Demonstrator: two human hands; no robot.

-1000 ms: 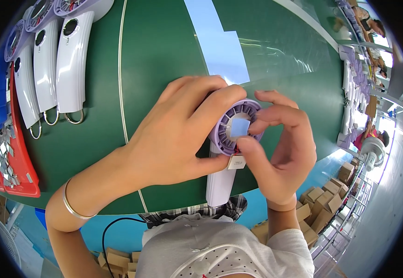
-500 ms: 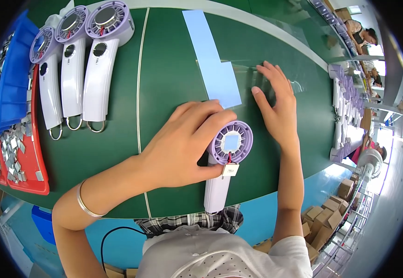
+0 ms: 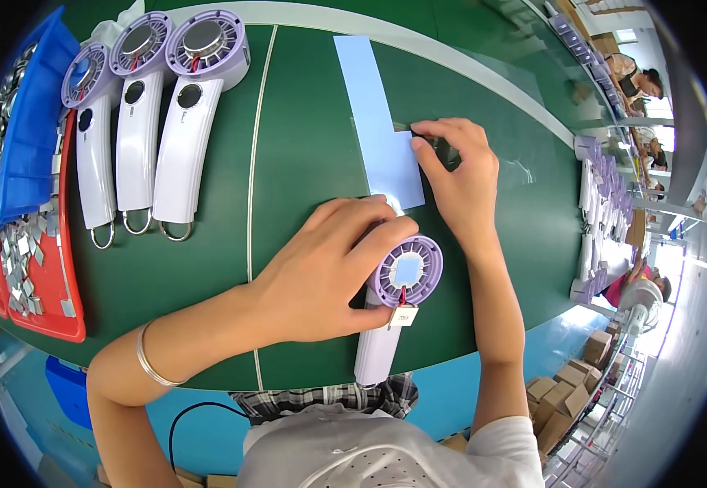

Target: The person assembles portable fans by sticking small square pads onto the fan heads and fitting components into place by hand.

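Observation:
My left hand (image 3: pixel 313 281) is closed around the head of a small handheld fan (image 3: pixel 379 354), purple at the round head with a pale handle pointing toward me. A pale blue square pad (image 3: pixel 408 271) sits in the middle of that head. Below it, a small white square plate (image 3: pixel 403 316) hangs on red wires by my left thumb. Farther off lies a light blue sheet (image 3: pixel 374 114), a long strip with a wider near part, on clear film. My right hand (image 3: pixel 466 175) pinches at the right edge of this sheet; the fingers partly hide the grip.
Three similar fans (image 3: pixel 183 154) lie at the left. Beside them are a blue bin (image 3: pixel 32 138) of round metal parts and a red tray (image 3: pixel 67 285) of small square plates. More fans (image 3: pixel 589 220) line the table's right edge. Cardboard boxes (image 3: pixel 561 403) and other people are beyond.
My right hand has moved left to the blue sheet, and its spread fingers have closed at the sheet's edge. My left hand keeps its hold on the fan. The whole view has shifted slightly.

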